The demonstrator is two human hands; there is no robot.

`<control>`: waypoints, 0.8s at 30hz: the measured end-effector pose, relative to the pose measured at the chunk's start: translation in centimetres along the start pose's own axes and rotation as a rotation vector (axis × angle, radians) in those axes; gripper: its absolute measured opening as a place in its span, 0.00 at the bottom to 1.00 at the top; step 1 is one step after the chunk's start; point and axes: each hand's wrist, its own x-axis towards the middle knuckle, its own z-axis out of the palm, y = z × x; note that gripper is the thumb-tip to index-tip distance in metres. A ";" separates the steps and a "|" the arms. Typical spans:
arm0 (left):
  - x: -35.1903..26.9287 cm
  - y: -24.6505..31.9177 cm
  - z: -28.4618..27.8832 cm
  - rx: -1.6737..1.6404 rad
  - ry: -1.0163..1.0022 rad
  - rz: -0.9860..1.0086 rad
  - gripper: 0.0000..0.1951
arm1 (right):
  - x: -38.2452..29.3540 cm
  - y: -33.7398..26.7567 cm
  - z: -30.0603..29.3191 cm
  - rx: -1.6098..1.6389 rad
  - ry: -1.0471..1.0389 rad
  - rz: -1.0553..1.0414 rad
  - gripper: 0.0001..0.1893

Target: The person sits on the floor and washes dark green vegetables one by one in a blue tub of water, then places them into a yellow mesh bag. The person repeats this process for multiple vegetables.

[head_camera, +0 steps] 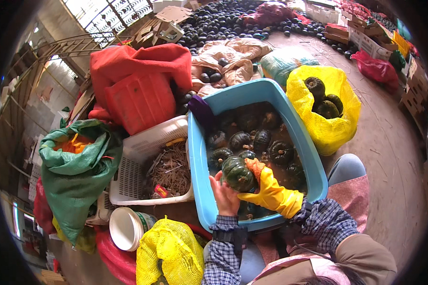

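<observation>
A wet dark green pumpkin (239, 174) is held between my two hands above a blue plastic tub (315, 162) of murky water. My bare left hand (225, 195) supports it from the lower left. On its right side, my right hand (275, 192), in a yellow rubber glove, presses an orange scrubbing cloth or pad (255, 167) against it. More dark green pumpkins (281, 152) float in the water around it. A dark purple cloth (202, 109) hangs over the tub's upper left rim.
Left of the tub stands a white plastic crate (130, 171) with straw-like debris. A yellow mesh sack (324, 131) of pumpkins stands at the right, another (171, 253) lies at the front. A green sack (78, 185), a white bucket (125, 229) and a red container (141, 101) are at the left.
</observation>
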 end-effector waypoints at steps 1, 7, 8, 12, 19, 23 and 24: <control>0.1 0.6 -0.1 -0.116 -0.155 -0.213 0.38 | 0.1 0.1 -0.4 -0.019 -0.026 -0.076 0.48; 0.2 0.2 0.0 0.060 -0.320 -0.327 0.33 | 0.0 1.4 -0.2 0.109 -0.030 0.104 0.43; 0.1 -0.2 0.1 0.118 -0.297 -0.242 0.35 | -0.1 1.5 0.0 0.137 -0.047 0.103 0.44; 0.0 -0.5 0.4 0.448 -0.257 0.056 0.49 | 1.1 0.8 -0.7 0.202 -0.193 0.299 0.46; -0.1 1.0 1.0 0.879 -0.484 0.189 0.57 | 5.6 1.4 -7.1 0.201 -0.669 0.430 0.35; -0.7 1.4 1.6 1.160 -0.585 0.492 0.57 | 6.3 3.9 -7.6 -0.021 -0.486 -0.470 0.21; -0.9 1.5 1.8 1.289 -0.589 0.627 0.57 | 6.1 4.6 -7.3 0.079 -0.465 -0.444 0.16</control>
